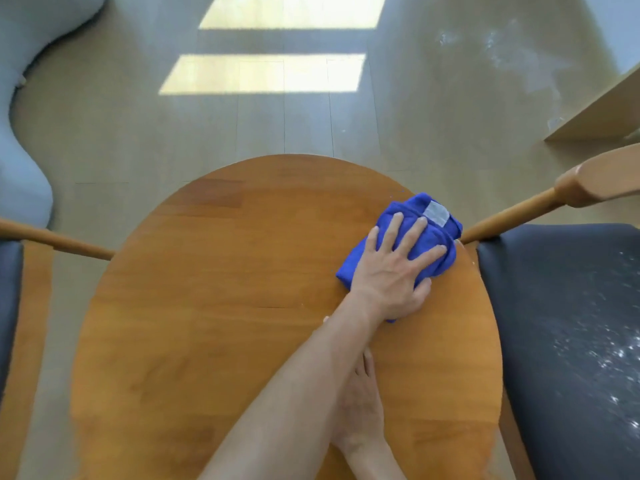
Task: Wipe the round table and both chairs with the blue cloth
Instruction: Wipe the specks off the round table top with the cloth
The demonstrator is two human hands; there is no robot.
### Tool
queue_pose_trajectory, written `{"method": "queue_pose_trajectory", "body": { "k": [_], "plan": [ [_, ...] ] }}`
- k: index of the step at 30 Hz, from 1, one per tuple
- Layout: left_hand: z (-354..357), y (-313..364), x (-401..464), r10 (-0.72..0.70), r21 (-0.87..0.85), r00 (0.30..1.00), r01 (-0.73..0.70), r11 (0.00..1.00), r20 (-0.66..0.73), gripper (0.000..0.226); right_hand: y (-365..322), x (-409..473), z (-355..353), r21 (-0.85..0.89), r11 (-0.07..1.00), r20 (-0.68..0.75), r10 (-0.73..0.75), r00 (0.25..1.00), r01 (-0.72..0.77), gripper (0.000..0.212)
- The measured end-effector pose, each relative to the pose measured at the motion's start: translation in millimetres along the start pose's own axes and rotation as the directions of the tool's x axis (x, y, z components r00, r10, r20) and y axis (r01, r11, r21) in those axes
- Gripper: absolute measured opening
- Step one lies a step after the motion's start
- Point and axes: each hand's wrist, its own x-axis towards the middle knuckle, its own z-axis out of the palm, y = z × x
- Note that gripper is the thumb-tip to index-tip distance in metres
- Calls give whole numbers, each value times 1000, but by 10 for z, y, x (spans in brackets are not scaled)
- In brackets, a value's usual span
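One left hand [391, 271], fingers spread straight, presses the folded plush blue cloth [412, 216] onto the glossy wooden round table [214, 306].

No text can be read anywhere; the blue cloth [398, 251] carries a small grey tag [436, 213], but whatever is on it is too blurred to make out.

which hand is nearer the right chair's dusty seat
Left. The left hand presses the blue cloth at the table's right edge, beside the seat. The right hand rests on the table nearer the person, partly hidden.
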Motion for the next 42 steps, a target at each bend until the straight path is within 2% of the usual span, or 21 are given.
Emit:
{"method": "queue_pose_trajectory", "body": {
  "k": [2,4,6,9,11,13,17,20,22,24,30,33,38,42],
  "plan": [
    [-4,-31,40,48,31,999,-48,998,11,55,-1,12,-3,18,1000,-29,19,999,-19,47],
    [-39,-172,37,80,45,997,-80,996,-10,54,-28,26,-5,93,995,-96,44,994,-35,35],
    [-106,-428,-32,53,52,997,-51,997,-52,54,-47,37,-21,175,984,-126,52,991,-30,36],
    [-249,-1017,-359,-124,52,983,131,990,-133,56,-40,50,-21,206,978,-118,37,992,-12,41],
    [-340,-1439,-778,-280,31,942,290,956,-184,62,-47,52,-12,190,982,-122,34,992,-10,41],
    [-384,-1797,-1292,-441,-32,868,446,894,-228,66,-60,55,-11,180,983,-126,47,991,-23,42],
    [-327,-2160,-2355,-728,-164,633,714,681,-262,69,-71,46,-8,173,984,-124,61,990,-39,43],
    [-217,-2021,-2850,-840,-248,483,807,536,-247,73,-71,38,-8,156,987,-111,57,992,-40,44],
    [-126,-1778,-2966,-865,-263,439,829,494,-244,70,-73,22,-9,159,987,-119,55,991,-36,44],
    [-57,-1481,-2921,-853,-261,455,817,514,-256,69,-65,13,-17,164,986,-121,52,991,-32,44],
    [154,-497,-2273,-696,-199,667,668,717,-267,61,-35,-3,-42,176,984,-101,45,994,-27,45],
    [248,-145,-1895,-624,-193,734,593,782,-270,56,55,-67,-57,156,987,-90,56,994,-41,44],
    [286,-5,-1524,-512,-133,814,495,858,-273,53,341,-278,-118,138,988,-78,83,994,-72,44],
    [169,-251,-1248,-401,-85,876,393,915,-267,56,503,-485,-167,119,990,-43,84,996,-78,46]
  ]
}}
